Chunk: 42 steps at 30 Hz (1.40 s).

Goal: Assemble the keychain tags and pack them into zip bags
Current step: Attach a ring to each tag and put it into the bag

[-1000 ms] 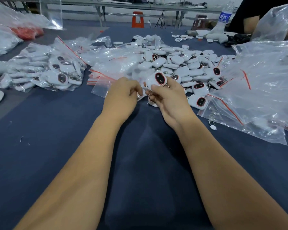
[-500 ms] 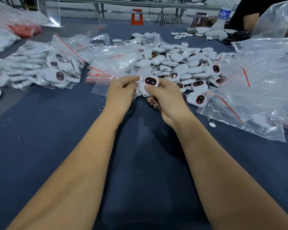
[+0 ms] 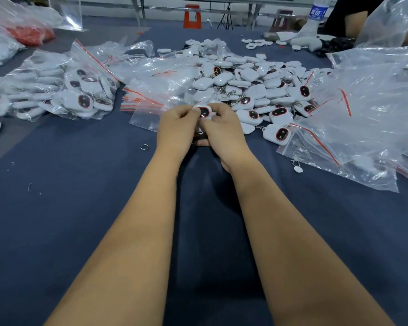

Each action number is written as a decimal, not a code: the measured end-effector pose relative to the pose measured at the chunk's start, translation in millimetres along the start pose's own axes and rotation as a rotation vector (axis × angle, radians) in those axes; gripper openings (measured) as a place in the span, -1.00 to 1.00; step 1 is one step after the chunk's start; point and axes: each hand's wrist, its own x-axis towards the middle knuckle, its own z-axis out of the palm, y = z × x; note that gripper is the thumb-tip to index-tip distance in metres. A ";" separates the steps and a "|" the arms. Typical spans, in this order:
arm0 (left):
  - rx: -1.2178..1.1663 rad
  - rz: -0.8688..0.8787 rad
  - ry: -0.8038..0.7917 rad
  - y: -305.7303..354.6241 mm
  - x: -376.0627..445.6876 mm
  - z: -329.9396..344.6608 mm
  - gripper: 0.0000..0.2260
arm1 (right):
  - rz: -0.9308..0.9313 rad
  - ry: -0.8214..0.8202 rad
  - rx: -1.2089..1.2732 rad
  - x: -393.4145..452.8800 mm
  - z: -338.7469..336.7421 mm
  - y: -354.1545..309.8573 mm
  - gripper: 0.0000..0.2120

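Both hands, left hand (image 3: 178, 128) and right hand (image 3: 222, 131), now pinch one tag (image 3: 205, 112) between curled fingers (lowered, centred since a second ago): assembly under way.

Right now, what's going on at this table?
A person holds one white tag between the left hand and right hand, fingers pinching it from both sides. Behind lies a pile of loose tags. To the left sit bags of packed tags. A ring lies on the cloth.
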 end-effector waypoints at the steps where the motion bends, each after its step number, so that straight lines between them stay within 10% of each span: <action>1: 0.015 0.006 0.015 -0.7 -0.1 1.3 -0.81 | 0.000 -0.001 0.021 0.0 -0.3 0.4 -0.80; 42: -0.045 0.001 -0.104 3.4 -3.0 -6.8 -0.86 | -0.034 -0.050 0.158 -4.4 -10.3 -1.0 -0.74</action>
